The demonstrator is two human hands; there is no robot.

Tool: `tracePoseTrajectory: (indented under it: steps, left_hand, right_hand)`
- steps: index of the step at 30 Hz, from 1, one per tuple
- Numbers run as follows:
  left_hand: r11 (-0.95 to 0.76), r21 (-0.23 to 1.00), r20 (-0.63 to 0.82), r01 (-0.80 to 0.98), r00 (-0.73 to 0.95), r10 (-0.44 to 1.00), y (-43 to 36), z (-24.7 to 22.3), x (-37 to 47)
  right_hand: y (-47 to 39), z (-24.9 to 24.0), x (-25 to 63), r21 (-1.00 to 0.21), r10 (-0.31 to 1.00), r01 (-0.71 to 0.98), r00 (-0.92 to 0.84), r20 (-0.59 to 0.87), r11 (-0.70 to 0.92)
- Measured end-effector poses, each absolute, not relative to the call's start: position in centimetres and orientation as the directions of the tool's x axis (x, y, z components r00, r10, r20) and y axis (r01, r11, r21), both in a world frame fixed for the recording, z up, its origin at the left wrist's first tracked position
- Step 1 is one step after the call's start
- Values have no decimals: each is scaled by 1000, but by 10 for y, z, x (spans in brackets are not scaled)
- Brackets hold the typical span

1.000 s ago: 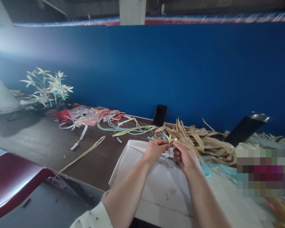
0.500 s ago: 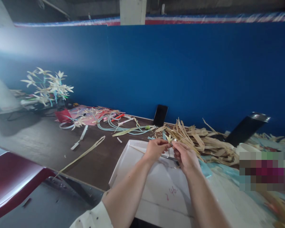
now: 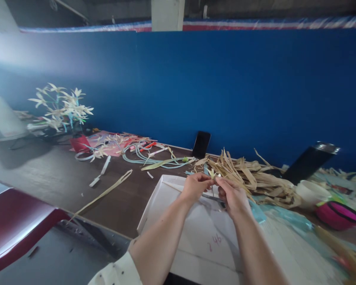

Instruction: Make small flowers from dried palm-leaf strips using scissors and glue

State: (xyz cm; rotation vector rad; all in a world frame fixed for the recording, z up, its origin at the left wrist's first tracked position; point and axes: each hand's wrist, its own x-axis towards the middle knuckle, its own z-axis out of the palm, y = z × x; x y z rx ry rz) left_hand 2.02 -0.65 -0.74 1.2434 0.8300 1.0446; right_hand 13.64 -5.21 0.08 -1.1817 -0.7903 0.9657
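Note:
My left hand (image 3: 197, 186) and my right hand (image 3: 232, 196) meet above a white box lid (image 3: 156, 198). Pinched between their fingertips is a small pale husk flower (image 3: 211, 173), its petals pointing up and a thin stem hanging below. Both hands are closed on it, and the fingers hide its base. Under the hands, a dark, narrow tool (image 3: 215, 198) lies on the lid, partly covered by my right hand. A thin stick (image 3: 172, 186) rests on the lid beside my left wrist.
Dry corn husks (image 3: 246, 174) are heaped behind my right hand, near a black flask (image 3: 310, 162), a white cup (image 3: 311, 194) and a pink pouch (image 3: 338, 215). A phone (image 3: 201, 144) leans on the blue partition (image 3: 172, 83). Husk flowers (image 3: 63, 107) stand far left, past coiled cords (image 3: 136, 161).
The view has shifted very slightly. Both hands stay in place with the flower pinched between them.

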Motion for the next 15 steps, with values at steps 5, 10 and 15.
tracePoseTrajectory:
  steps: [5,10,15]
  left_hand:
    - [0,981,65,-192,330,942,-4,-12,21]
    - [43,981,17,-191,302,953,1,-17,22]
    - [49,979,9,-198,285,958,3,-18,21]
  right_hand:
    - [-53,5,138,-941,930,-321,366,-15,111]
    - [-48,3,147,-933,778,-280,628,1,228]
    - [-54,25,149,-870,629,-246,772,91,427]
